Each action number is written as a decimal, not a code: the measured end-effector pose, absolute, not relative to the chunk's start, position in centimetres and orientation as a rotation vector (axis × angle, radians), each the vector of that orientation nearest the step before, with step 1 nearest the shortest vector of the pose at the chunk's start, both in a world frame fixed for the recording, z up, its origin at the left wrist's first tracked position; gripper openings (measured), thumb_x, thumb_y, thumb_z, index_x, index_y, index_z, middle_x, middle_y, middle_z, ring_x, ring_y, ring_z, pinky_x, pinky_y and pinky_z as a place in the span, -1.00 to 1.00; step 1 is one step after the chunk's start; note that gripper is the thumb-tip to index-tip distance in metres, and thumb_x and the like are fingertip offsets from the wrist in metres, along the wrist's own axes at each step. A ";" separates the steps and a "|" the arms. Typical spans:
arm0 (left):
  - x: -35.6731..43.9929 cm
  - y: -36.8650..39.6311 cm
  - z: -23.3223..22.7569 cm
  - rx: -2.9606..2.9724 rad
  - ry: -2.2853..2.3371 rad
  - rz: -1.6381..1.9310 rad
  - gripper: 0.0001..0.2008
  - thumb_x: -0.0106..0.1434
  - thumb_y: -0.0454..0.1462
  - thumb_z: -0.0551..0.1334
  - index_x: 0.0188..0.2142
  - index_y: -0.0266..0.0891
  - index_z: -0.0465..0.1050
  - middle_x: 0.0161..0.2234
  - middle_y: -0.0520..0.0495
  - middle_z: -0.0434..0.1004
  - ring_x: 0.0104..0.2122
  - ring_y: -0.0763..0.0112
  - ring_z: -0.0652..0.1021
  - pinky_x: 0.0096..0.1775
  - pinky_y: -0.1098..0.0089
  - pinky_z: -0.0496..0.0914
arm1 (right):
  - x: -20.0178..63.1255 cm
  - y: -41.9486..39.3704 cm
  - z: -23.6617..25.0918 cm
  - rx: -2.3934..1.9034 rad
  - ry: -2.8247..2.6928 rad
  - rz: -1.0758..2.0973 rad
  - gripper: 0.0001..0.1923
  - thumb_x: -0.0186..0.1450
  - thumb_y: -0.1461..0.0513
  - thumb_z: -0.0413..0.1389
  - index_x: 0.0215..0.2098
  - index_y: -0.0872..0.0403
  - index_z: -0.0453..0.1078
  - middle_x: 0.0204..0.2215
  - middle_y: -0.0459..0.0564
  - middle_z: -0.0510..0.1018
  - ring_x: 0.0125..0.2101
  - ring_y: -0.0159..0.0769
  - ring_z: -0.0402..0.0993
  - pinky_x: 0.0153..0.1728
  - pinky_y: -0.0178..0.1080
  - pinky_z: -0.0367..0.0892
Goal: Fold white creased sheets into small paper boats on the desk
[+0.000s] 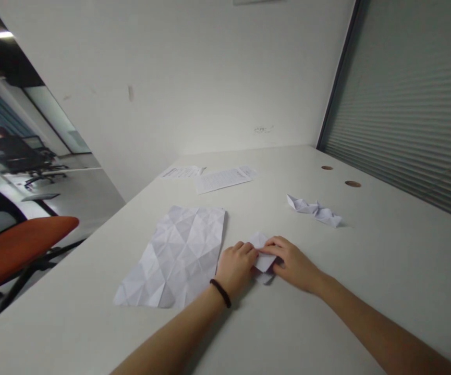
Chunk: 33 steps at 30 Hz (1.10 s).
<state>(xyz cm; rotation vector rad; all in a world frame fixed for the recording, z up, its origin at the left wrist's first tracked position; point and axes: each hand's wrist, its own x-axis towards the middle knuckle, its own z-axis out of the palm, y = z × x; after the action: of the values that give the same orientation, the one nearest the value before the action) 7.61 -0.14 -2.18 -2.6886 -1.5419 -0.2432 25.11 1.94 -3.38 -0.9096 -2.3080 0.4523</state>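
Both hands are on a small folded white paper (264, 261) that rests on the white table (311, 323). My left hand (238, 266), with a dark band at the wrist, grips its left side with curled fingers. From the right, my right hand (293, 263) pinches the paper, its index finger laid across the top and the thumb near the lower edge. The fingers hide part of the folds. Left of my left hand lies a large creased white sheet (182, 250). Folded paper boats (314, 209) stand farther back on the right.
Printed sheets (225, 179) lie toward the back of the table near the wall. Two round holes are cut in the tabletop, the nearer one (353, 184) by the blinds at right. An orange chair (25, 245) stands beyond the left edge; a person (0, 133) sits in the background.
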 end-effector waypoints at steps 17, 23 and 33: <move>6.4 -0.1 -1.7 -2.697 -1.653 -0.739 -0.80 0.10 -0.50 0.04 -0.32 -0.22 0.21 -0.20 -0.05 0.35 -0.29 0.38 0.45 -0.27 0.41 0.37 | 23.3 0.2 -3.8 -0.882 -2.560 0.231 -0.59 0.14 0.23 0.09 -0.03 0.12 0.32 0.05 0.16 0.31 0.10 -0.03 0.10 0.09 0.01 0.07; 6.4 -0.1 -1.9 -2.728 -1.585 -0.964 -0.75 0.01 -0.52 0.04 -0.33 -0.22 0.19 -0.15 -0.09 0.32 -0.30 0.39 0.46 -0.25 0.35 0.41 | 22.7 -0.5 -3.9 -0.947 -2.566 0.182 -0.43 0.13 0.11 0.12 0.07 0.14 0.22 0.11 0.22 0.23 0.13 0.07 0.01 0.10 0.10 -0.04; 6.7 0.2 -2.7 -2.720 -1.626 -0.965 -0.41 0.06 -0.53 0.00 0.10 -0.20 0.06 0.08 -0.16 0.18 -0.02 0.30 0.37 -0.02 0.27 0.32 | 22.1 -0.8 -3.4 -1.020 -2.533 0.286 -0.47 0.11 0.05 0.14 -0.04 0.18 0.30 0.09 0.26 0.21 0.13 0.10 0.01 0.07 0.08 0.04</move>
<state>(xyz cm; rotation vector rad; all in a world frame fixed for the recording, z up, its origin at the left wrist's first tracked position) 6.70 0.20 -2.75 -2.7201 -1.6265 -0.9649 22.13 -0.85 -3.42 -1.0204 -2.5333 0.2860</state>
